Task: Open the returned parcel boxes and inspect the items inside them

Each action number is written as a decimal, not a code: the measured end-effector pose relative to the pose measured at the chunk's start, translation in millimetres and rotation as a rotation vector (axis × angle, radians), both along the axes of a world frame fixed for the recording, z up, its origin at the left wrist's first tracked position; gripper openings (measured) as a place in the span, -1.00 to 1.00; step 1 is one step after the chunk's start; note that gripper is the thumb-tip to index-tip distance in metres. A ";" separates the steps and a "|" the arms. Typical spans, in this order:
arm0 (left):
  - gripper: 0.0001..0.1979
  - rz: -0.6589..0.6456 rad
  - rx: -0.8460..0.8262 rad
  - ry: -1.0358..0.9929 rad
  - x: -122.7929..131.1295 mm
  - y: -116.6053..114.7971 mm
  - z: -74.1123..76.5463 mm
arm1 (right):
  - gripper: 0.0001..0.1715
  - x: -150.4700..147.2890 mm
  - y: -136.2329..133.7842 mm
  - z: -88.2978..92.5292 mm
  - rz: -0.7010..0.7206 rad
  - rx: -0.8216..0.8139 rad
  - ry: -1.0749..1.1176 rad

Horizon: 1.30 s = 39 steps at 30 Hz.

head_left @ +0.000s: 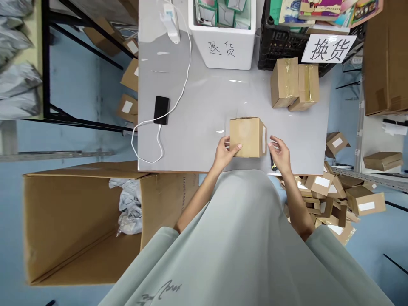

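A small closed cardboard box stands near the front edge of the grey table, with a white label on its right side. My left hand grips its left side, the thumb lying across the face nearest me and the fingers behind the edge. Just off the box's right side is my right hand, its fingers parted and holding nothing. Partly hidden beside that hand, a utility knife with black and yellow on it lies at the table edge.
Two taped boxes stand at the back right, before a black crate of books. A white bin holds green-and-white packets. A phone with a cable lies left. Below are a large open carton and piled boxes.
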<state>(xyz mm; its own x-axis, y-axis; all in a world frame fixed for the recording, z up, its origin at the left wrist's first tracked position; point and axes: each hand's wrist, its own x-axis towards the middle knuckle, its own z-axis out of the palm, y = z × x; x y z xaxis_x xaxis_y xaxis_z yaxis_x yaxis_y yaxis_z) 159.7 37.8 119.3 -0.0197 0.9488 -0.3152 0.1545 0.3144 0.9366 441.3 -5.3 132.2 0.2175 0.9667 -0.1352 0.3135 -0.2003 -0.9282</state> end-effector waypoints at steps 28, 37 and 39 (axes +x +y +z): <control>-0.40 -0.031 -0.434 -0.096 59.2 12.7 -54.4 | 0.31 4.1 9.8 12.1 -0.055 -0.113 -0.478; -0.62 -0.028 -0.532 -0.383 64.6 18.7 -60.0 | 0.27 29.5 10.0 18.1 -0.008 -0.128 -0.385; -0.55 0.012 -0.479 -0.354 41.7 16.2 -54.3 | 0.29 28.5 7.0 16.6 0.049 -0.106 -0.327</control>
<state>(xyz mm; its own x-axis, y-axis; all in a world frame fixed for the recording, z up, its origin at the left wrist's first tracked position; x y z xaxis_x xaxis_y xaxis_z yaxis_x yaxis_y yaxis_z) 201.4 54.0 65.0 0.1547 0.6999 -0.6973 -0.1477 0.7143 0.6841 469.8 1.6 148.7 0.2190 0.9615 -0.1662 0.6023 -0.2672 -0.7522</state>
